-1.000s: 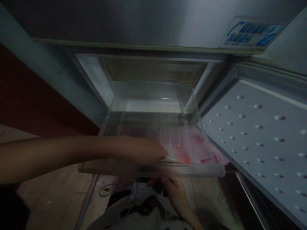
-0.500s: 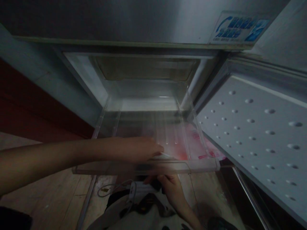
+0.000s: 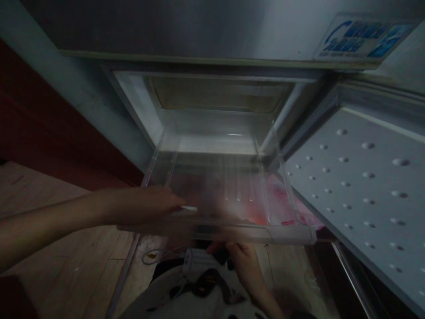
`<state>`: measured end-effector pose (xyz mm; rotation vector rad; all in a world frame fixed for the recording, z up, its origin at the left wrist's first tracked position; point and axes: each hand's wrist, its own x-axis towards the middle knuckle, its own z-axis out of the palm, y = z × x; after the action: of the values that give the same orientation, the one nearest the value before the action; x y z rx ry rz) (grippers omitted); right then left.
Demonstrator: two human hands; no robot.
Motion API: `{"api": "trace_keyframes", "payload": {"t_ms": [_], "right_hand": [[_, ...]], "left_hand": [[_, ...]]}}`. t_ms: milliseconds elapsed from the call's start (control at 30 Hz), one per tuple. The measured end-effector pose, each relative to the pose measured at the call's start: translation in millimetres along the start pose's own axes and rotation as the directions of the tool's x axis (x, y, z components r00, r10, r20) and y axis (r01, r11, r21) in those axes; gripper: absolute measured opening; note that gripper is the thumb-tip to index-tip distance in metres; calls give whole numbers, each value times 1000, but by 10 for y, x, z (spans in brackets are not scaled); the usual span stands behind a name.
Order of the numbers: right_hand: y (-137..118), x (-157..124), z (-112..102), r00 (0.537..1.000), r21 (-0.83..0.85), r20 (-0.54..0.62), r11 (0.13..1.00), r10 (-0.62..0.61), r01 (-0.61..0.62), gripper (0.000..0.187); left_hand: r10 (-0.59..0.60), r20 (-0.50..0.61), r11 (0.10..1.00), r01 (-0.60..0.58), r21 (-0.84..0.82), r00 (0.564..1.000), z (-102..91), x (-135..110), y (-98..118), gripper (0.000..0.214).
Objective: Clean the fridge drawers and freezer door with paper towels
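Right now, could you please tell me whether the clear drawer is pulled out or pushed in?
Pulled out: the clear drawer juts well forward of the compartment, alongside the open door.

Slim white piece (image 3: 189, 208) over open, clear drawer (image 3: 288, 234)

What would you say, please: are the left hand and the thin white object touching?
Touching: the head view shows the thin white object jutting from the fingers of the left hand.

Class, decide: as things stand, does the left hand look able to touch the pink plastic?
Probably not: the clear plastic drawer seems to lie between the left hand and the pink plastic, which shows through it and past its right side.
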<state>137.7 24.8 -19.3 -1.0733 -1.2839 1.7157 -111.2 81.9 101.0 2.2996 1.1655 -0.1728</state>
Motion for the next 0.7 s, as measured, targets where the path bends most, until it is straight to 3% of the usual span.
{"api": "trace_keyframes", "payload": {"t_ms": [100, 267, 367, 433, 533, 700], "right_hand": [[-25, 6, 19, 1000, 27, -6, 1000, 9, -9, 29], [-57, 12, 50, 1000, 94, 6, 995, 19, -20, 30], [-67, 7, 64, 1000, 85, -24, 996, 13, -11, 30], [-66, -1, 65, 998, 65, -46, 997, 36, -33, 30], [-59, -10, 52, 997, 66, -30, 995, 70, -68, 29], [-61, 4, 34, 999, 96, 18, 995, 27, -29, 26]], "left_hand": [[60, 146, 994, -72, 77, 987, -126, 403, 306, 20], [345, 162, 934, -356, 41, 924, -43, 1160, 789, 20], [361, 176, 916, -383, 116, 916, 44, 1433, 968, 23], [389, 199, 904, -414, 107, 900, 51, 1464, 972, 24], [379, 218, 919, -394, 25, 899, 5, 1288, 795, 19], [172, 250, 985, -163, -58, 953, -65, 684, 324, 20]]}}
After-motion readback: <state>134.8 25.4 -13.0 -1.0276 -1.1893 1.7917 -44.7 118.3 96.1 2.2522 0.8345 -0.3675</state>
